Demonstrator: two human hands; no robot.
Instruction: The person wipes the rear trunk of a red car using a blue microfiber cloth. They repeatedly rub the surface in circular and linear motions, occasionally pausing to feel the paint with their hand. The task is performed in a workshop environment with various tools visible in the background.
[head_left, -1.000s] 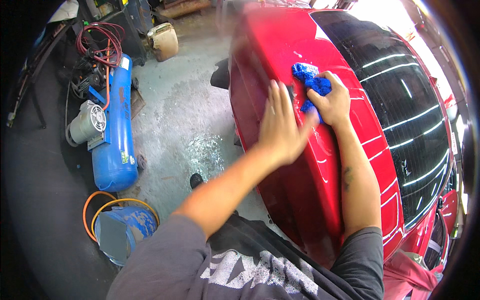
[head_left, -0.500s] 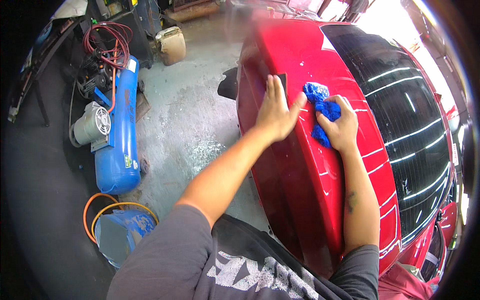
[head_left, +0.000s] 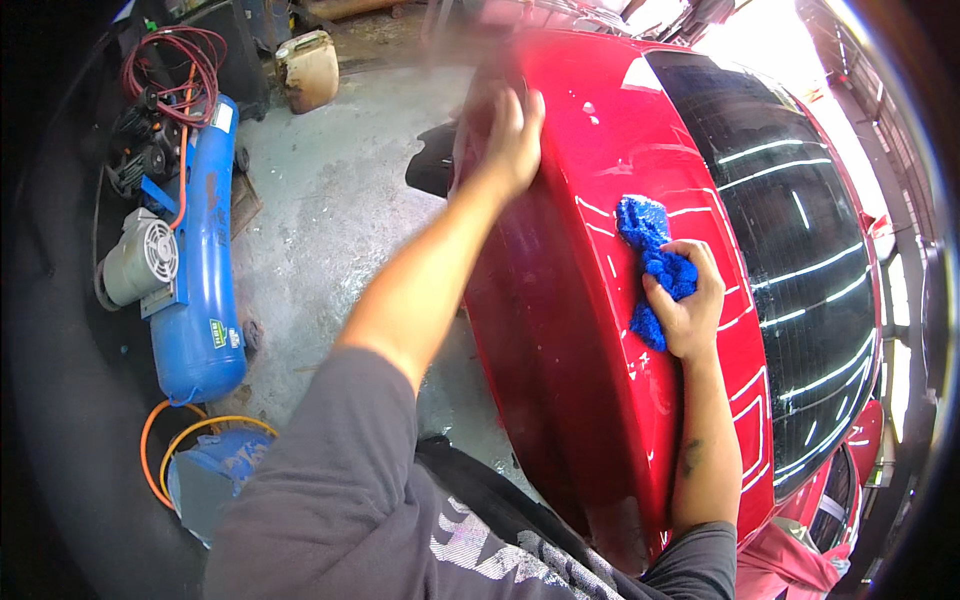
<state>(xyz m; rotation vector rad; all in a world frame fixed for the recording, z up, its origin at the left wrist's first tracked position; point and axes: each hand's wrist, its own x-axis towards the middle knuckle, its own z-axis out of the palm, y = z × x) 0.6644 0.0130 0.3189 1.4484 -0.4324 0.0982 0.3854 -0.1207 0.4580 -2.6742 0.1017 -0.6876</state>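
A red car's trunk lid fills the middle, with white light reflections and a few wet-looking spots. My right hand grips a bunched blue microfiber cloth and presses it on the lid's top surface. Parts of the cloth stick out above and below my fingers. Farther off, my left hand reaches the lid's rear edge, blurred by motion. Its fingers and thumb are close to each other against the red panel; whatever lies under them is hidden.
The rear window lies right of the lid. Across the floor, a blue air compressor stands on the left with coiled red hose. A dirty jerrycan and a blue container stand nearby. A black panel juts from the car.
My left hand has moved away and left to the lid's rear edge; the dark sheet beside its fingers is out of sight. My right hand has drawn the cloth nearer.
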